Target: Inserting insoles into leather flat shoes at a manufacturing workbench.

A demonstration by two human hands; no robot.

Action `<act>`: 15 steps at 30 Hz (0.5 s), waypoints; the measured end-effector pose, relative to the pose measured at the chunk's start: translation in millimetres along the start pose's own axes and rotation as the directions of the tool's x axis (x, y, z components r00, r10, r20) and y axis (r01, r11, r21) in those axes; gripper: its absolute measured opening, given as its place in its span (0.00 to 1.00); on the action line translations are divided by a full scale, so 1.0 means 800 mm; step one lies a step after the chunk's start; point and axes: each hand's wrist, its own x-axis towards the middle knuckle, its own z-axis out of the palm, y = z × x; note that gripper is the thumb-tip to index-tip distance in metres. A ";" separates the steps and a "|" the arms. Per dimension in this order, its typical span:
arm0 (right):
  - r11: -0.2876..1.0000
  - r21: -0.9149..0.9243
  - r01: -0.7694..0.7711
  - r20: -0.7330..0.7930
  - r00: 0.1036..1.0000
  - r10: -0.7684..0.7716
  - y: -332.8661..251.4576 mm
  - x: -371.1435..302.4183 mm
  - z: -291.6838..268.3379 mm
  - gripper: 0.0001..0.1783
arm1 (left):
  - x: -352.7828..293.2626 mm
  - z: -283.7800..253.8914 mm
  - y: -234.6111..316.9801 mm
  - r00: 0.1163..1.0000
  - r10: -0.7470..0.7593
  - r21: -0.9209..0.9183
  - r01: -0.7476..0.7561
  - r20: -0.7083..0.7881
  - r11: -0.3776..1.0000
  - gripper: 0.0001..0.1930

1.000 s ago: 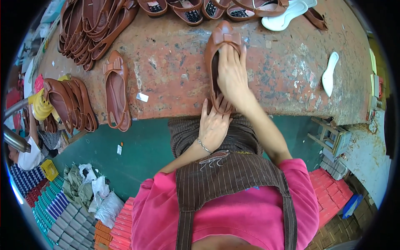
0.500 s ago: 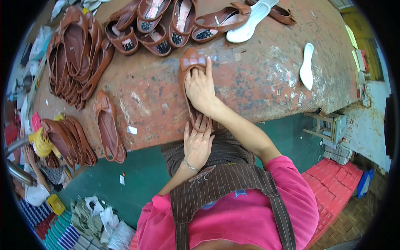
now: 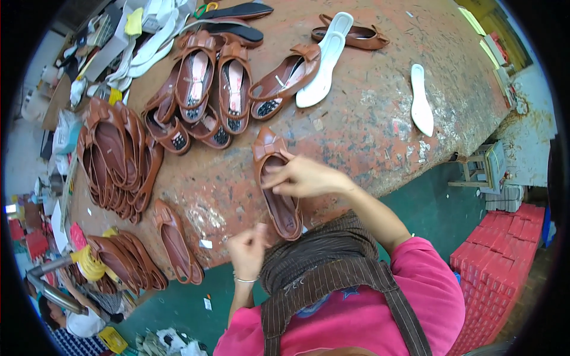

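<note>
A brown flat shoe (image 3: 289, 213) with a bow at its toe lies upright on the worn table, toe pointing away from me, heel at the near edge. Over its opening, my right hand (image 3: 306, 177) is open, its fingers reaching down to the inside behind the bow. My left hand (image 3: 248, 252) is off the shoe, left of the heel, its fingers curled together and slightly blurred; anything in them is hidden. To the left a single brown slingback shoe (image 3: 178, 246) rests near the edge.
A pile of brown shoes (image 3: 116, 154) and a smaller stack (image 3: 127, 261) are at the left. More bow shoes (image 3: 234, 89) lie at the back beside white insoles (image 3: 326, 65). Another white insole (image 3: 421, 101) lies right. Red boxes (image 3: 499, 267) and a stool (image 3: 481, 166) stand beyond the table.
My left hand has come away from the shoe's heel to the left. My right hand has shifted back from the bow, uncovering more of the shoe. The whole view has shifted.
</note>
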 end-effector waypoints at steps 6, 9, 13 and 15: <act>0.707 0.155 -0.690 -0.782 0.352 0.515 0.122 0.052 -0.123 0.22 | 0.060 0.033 -0.013 0.994 -0.014 0.351 -0.026 0.110 0.936 0.15; 0.572 0.151 -0.806 -0.702 0.320 0.636 0.164 0.060 -0.130 0.27 | 0.052 0.010 -0.009 0.990 0.127 0.328 -0.140 0.060 0.934 0.12; 0.755 0.179 -0.631 -0.718 0.441 0.539 0.192 0.044 -0.129 0.16 | 0.018 -0.105 0.027 0.977 0.098 0.432 -0.005 -0.192 0.902 0.11; 0.775 0.462 -0.432 -0.619 0.469 0.630 0.207 0.032 -0.123 0.10 | 0.005 -0.163 0.011 0.829 0.311 0.560 0.004 -0.466 0.829 0.10</act>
